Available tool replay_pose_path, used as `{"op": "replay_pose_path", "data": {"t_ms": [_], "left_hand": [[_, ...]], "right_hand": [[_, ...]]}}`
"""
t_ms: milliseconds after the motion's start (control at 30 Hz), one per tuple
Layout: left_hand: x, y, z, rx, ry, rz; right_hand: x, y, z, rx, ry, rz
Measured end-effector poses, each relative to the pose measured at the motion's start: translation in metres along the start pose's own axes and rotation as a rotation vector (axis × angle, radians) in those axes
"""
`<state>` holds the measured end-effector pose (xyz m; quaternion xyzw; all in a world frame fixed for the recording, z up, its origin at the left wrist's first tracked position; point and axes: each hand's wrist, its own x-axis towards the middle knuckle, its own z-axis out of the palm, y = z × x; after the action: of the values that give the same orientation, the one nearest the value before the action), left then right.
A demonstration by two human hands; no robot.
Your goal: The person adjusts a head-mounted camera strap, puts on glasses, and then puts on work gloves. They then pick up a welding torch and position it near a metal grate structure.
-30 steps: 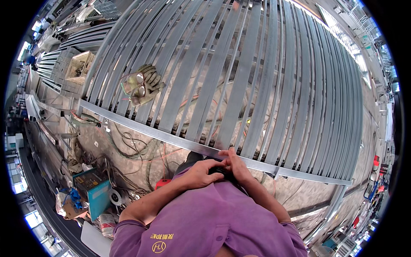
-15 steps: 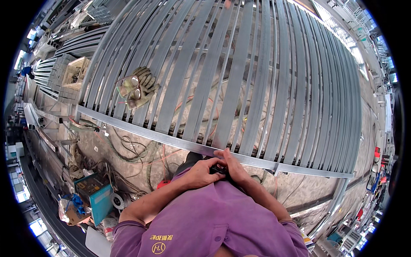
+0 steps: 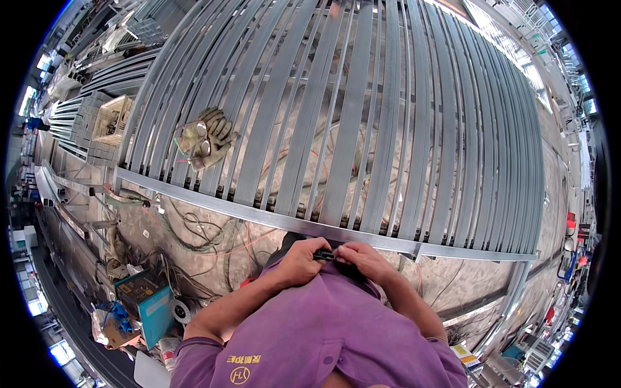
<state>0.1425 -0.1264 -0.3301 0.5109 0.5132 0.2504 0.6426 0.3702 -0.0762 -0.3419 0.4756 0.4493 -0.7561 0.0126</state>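
Close to my waist, my left hand (image 3: 303,261) is closed around a small black object (image 3: 325,255) with a glossy edge; its kind is too small to make out. From the other side, my right hand (image 3: 363,258) pinches at the object's right end with thumb and fingers. Both hands are low in front of my purple shirt, just short of the near rail (image 3: 310,224) of a metal rack. Worn work gloves (image 3: 218,129) and clear safety glasses (image 3: 197,139) lie together on the rack's bars, to the left.
Long grey metal bars (image 3: 352,129) lie side by side across the rack, with gaps to the floor. Cables (image 3: 207,236) coil on the floor beneath. A teal box-shaped machine (image 3: 152,310) stands at the lower left, and a crate (image 3: 113,119) sits beyond the rack's left side.
My right hand has come down from its raised, flat-fingered pose and now pinches beside the black object. My left hand has shifted slightly, and more of the object shows.
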Motion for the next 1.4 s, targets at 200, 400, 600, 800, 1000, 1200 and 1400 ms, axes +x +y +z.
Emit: {"op": "replay_pose_path", "data": {"t_ms": [200, 400, 600, 800, 1000, 1200, 1400], "left_hand": [[0.007, 0.003, 0.009, -0.063, 0.005, -0.128], [0.011, 0.020, 0.010, -0.018, -0.188, 0.010], [0.013, 0.029, 0.012, 0.049, -0.250, -0.006], [0.014, 0.015, 0.023, 0.106, -0.209, 0.122], [0.010, 0.008, 0.024, 0.107, -0.078, 0.070], [0.027, 0.015, 0.037, 0.080, -0.079, 0.022], [0.035, 0.020, 0.039, -0.276, 0.047, -0.250]], "right_hand": [[-0.009, -0.001, 0.015, 0.364, 0.152, 0.036], [0.000, -0.014, 0.031, 0.413, 0.222, 0.003], [0.000, -0.012, 0.026, 0.516, 0.124, 0.090], [-0.008, -0.003, 0.019, 0.442, 0.118, 0.007], [-0.048, 0.003, 0.003, 0.276, 0.204, -0.087], [-0.042, 0.042, 0.001, 0.030, 0.426, -0.159], [-0.083, 0.016, -0.046, 0.894, 0.575, -0.155]]}}
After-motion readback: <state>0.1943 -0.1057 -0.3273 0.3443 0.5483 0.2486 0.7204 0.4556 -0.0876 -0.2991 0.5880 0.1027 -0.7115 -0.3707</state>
